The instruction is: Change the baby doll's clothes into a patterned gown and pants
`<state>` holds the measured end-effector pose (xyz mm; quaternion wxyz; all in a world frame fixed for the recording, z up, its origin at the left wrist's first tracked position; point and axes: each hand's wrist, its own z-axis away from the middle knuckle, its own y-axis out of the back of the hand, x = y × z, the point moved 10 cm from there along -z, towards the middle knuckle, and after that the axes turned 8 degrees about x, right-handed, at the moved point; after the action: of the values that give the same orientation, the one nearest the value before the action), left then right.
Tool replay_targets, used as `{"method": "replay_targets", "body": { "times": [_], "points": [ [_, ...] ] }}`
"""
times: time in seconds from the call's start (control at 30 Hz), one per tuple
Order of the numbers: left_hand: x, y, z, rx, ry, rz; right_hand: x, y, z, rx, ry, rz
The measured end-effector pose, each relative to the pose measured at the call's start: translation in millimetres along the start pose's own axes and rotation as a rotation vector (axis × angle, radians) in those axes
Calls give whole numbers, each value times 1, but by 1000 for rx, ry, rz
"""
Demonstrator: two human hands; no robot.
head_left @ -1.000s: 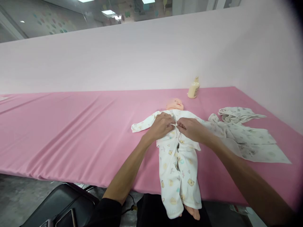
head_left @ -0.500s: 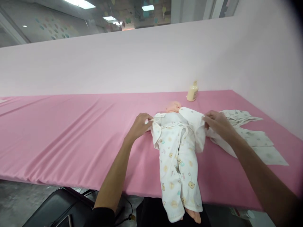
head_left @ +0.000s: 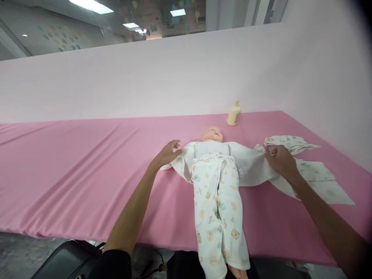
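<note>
A baby doll (head_left: 212, 134) lies on its back on the pink-covered table, head toward the wall and feet past the front edge. It wears white printed pants (head_left: 217, 209). A white baby shirt (head_left: 247, 162) is spread open at the chest, its plain inner side showing on the right. My right hand (head_left: 281, 159) is closed on the outer edge of that right flap, holding it out sideways. My left hand (head_left: 168, 154) rests at the shirt's left sleeve, fingers apart and not gripping it.
Folded printed baby clothes (head_left: 292, 143) and a flat white printed cloth (head_left: 328, 190) lie at the right. A pale yellow pump bottle (head_left: 233, 114) stands near the white wall (head_left: 145, 85). A black chair (head_left: 66, 259) is at the lower left.
My right hand has moved right, pulling the shirt's right flap open and flat. My left hand has let go of the left side, which now spreads outward. More of the doll's head shows.
</note>
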<state>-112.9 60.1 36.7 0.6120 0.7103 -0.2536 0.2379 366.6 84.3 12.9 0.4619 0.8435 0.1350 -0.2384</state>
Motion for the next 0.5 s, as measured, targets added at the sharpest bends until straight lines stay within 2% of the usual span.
{"method": "replay_targets", "body": {
  "times": [0.07, 0.13, 0.23, 0.37, 0.5],
  "points": [
    [17, -11, -11, -6, -53, -16, -26, 1, 6, 44, 71, 33],
    [32, -22, -25, 8, -115, -137, -57, 1, 16, 57, 163, 3],
    [40, -33, -48, 76, -122, -316, -106, 0, 33, 46, 340, -66],
    [28, -35, -69, 151, -53, -368, -169, -1, 48, -2, 524, -148],
    [0, -32, -78, 162, 47, -401, -236, -28, 54, -225, 649, -242]
  ]
}}
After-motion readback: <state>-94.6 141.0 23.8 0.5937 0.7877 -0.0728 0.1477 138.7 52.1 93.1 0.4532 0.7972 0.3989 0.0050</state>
